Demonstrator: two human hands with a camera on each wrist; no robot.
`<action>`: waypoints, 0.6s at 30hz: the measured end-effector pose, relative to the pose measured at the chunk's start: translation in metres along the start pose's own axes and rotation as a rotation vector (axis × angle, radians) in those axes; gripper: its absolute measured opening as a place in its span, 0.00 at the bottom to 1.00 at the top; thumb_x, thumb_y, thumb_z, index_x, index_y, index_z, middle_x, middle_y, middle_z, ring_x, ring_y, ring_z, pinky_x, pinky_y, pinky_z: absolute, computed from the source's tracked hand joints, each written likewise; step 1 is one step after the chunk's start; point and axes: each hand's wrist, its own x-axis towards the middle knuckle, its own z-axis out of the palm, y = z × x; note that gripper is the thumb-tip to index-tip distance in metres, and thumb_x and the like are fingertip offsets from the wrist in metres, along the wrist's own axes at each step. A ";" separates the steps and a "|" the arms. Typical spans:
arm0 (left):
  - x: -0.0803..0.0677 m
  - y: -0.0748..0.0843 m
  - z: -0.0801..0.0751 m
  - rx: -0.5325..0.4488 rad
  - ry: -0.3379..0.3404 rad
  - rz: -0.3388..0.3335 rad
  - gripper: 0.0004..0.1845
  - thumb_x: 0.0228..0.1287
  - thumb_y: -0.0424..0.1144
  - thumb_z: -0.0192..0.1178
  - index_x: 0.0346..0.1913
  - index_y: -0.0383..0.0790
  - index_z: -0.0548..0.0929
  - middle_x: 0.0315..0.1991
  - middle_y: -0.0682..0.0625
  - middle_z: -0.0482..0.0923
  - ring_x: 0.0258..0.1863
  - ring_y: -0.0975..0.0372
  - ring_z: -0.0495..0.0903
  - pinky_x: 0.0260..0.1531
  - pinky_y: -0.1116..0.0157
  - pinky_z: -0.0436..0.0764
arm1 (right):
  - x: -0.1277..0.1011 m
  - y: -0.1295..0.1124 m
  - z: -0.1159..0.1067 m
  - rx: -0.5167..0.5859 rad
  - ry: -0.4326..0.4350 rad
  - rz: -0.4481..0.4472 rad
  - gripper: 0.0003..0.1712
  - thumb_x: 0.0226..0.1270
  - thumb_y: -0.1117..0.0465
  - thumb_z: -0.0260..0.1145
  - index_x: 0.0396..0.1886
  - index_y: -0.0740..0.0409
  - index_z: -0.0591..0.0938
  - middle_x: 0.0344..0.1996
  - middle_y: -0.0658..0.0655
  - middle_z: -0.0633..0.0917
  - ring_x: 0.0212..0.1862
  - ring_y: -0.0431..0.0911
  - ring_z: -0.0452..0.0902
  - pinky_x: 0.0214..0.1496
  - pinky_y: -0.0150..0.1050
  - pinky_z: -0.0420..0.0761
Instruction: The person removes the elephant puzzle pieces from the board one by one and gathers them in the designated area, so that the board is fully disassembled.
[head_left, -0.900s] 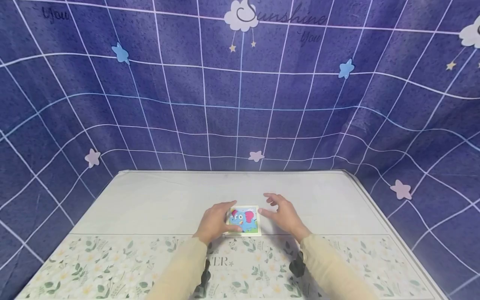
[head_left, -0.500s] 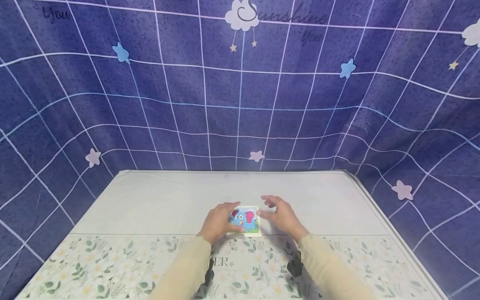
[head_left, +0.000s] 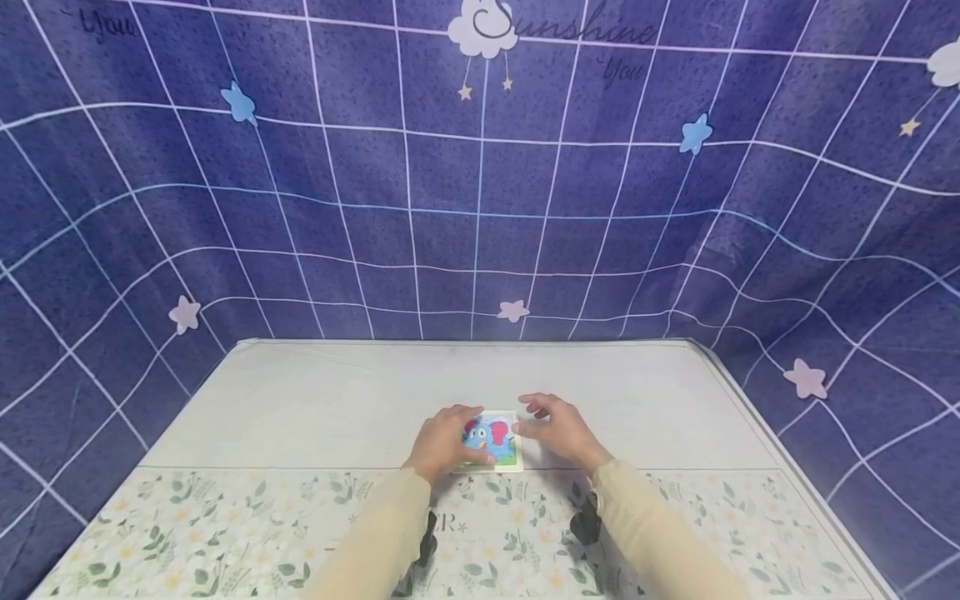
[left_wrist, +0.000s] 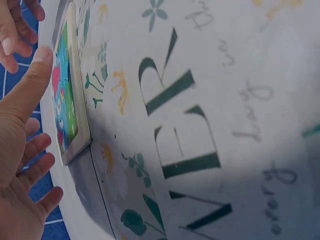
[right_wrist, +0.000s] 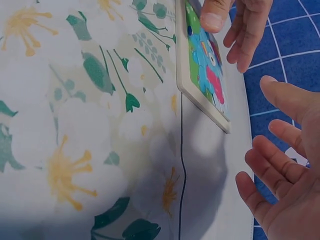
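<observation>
More elephant board sits under our left hand, shifted right; right hand apart; both loose, board unheld.

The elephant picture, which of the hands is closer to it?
Left. The left hand reaches over the left side of the elephant picture; the right hand is mostly off to its right, thumb tip by the right edge.

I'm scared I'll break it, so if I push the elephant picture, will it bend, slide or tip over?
The elephant picture probably won't bend, because its pale rim looks thick and straight. It likely won't tip or roll, since it lies flat and has square corners. It might slide easily, as the tabletop under it looks smooth.
</observation>
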 end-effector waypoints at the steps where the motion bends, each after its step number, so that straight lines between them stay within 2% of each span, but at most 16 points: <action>1: 0.001 0.000 0.000 0.008 -0.004 -0.002 0.46 0.45 0.55 0.80 0.68 0.38 0.77 0.63 0.41 0.78 0.63 0.45 0.76 0.65 0.43 0.73 | 0.001 0.000 0.000 0.002 -0.004 0.004 0.28 0.60 0.60 0.77 0.61 0.60 0.82 0.49 0.62 0.85 0.53 0.57 0.81 0.57 0.57 0.81; 8: 0.004 0.001 -0.001 0.075 -0.026 0.001 0.47 0.44 0.57 0.80 0.67 0.38 0.78 0.62 0.42 0.79 0.62 0.47 0.76 0.64 0.44 0.74 | 0.004 -0.001 0.002 -0.017 -0.034 -0.008 0.30 0.57 0.61 0.78 0.60 0.60 0.82 0.48 0.62 0.85 0.52 0.57 0.81 0.57 0.56 0.81; 15: 0.005 0.001 0.001 0.133 -0.036 0.002 0.48 0.43 0.60 0.79 0.66 0.38 0.78 0.60 0.43 0.80 0.61 0.48 0.77 0.62 0.45 0.76 | 0.004 0.001 0.008 -0.011 -0.045 0.008 0.29 0.58 0.61 0.78 0.60 0.59 0.83 0.47 0.60 0.85 0.52 0.55 0.81 0.58 0.55 0.81; 18: 0.006 0.000 0.002 0.144 -0.035 0.003 0.48 0.42 0.60 0.80 0.66 0.37 0.78 0.60 0.43 0.79 0.60 0.48 0.77 0.61 0.45 0.76 | 0.005 0.001 0.010 -0.030 -0.053 -0.011 0.28 0.57 0.62 0.78 0.59 0.60 0.83 0.47 0.60 0.85 0.52 0.56 0.81 0.58 0.55 0.81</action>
